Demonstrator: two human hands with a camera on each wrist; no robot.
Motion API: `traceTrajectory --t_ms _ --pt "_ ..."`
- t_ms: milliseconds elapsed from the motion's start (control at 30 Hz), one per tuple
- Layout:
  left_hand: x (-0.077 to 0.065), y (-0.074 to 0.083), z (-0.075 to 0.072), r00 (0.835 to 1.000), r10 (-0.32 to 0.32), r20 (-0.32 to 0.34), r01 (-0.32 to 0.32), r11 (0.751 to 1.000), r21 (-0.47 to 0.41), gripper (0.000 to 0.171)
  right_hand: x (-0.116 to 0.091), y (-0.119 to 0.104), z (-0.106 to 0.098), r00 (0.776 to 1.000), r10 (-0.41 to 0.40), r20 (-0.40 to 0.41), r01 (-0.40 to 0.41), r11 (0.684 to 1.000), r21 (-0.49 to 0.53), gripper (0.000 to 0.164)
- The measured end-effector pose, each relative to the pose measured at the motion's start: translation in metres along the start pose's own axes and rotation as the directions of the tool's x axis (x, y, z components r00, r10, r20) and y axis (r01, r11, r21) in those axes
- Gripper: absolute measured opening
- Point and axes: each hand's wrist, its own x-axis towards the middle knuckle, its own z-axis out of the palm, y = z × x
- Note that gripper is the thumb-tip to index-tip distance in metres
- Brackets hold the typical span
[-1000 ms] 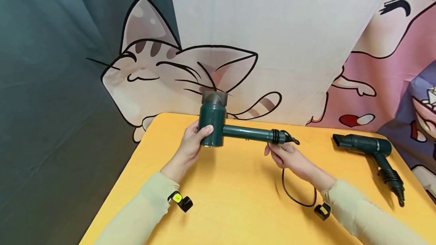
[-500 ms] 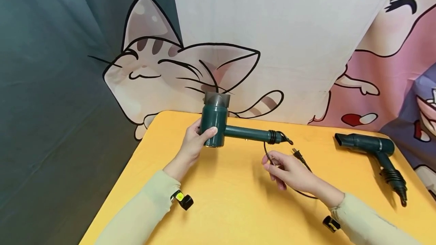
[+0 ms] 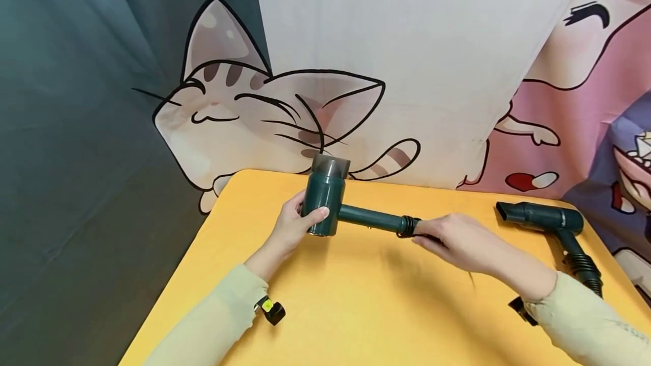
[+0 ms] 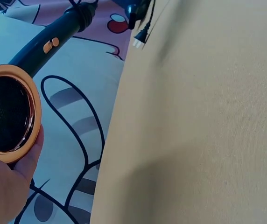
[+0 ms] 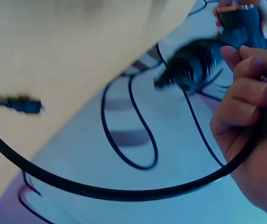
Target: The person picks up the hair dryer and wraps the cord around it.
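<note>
A dark green hair dryer (image 3: 325,199) hangs above the table, its smoky nozzle (image 3: 333,166) pointing away. My left hand (image 3: 291,229) grips the barrel, thumb across its near side. In the left wrist view the copper-coloured rear ring (image 4: 34,100) and the handle's buttons (image 4: 51,45) show. My right hand (image 3: 460,244) is at the handle's tail end, just past several wraps of cord (image 3: 408,226). The right wrist view has its fingers curled round the black power cord (image 5: 124,194), which bows out in a loop. The plug (image 5: 25,104) dangles free.
Another dark hair dryer (image 3: 546,217), its cord wound round its handle, lies at the right of the yellow table (image 3: 356,315). Behind the table hangs a cloth backdrop (image 3: 432,44) with cartoon cats.
My right hand dropped below the handle with the cord, then rose to the handle's tail end. The hair dryer has lowered slightly and its handle tilts down more to the right.
</note>
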Motion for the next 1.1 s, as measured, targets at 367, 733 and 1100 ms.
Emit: traceTrajectory --t_ms 367,733,1100 --pt "-0.004 0.007 -0.010 0.998 -0.003 0.068 0.006 0.999 -0.043 0.061 0.032 0.043 -0.019 0.996 0.075 0.048 -0.082 0.980 0.181 0.017" --pt "-0.005 0.016 -0.014 0.997 -0.020 0.080 0.028 0.995 -0.091 0.063 0.034 0.071 0.000 0.966 0.213 0.148 -0.258 0.846 0.466 0.020" --pt "0.001 0.026 -0.015 0.999 0.015 0.048 -0.008 0.991 -0.134 0.065 0.023 0.074 -0.002 0.932 0.363 -0.006 -0.309 0.802 0.510 0.021"
